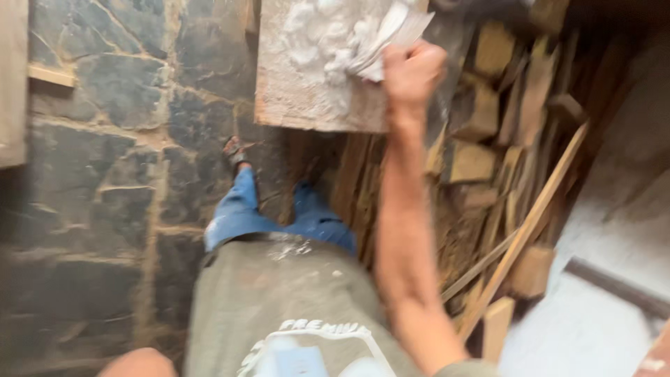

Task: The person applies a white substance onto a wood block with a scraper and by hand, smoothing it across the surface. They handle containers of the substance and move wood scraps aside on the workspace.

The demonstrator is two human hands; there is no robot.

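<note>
The right hand (413, 70) is raised, its fingers clenched around a crumpled white cloth (389, 36), pressing it against a white-smeared rough wooden board (307, 91) above the dark stone floor (105, 174). Scrap timber offcuts (502, 174) lie just beside. The left hand is out of view.

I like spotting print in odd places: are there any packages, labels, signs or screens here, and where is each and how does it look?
Shirt print: on the front of the person's grey-green shirt, bottom centre; white arched lettering above a white-outlined shield shape with a pale blue patch inside.
No packages, signs or screens show among the wooden board, the scrap wood pile or the stone floor.
</note>
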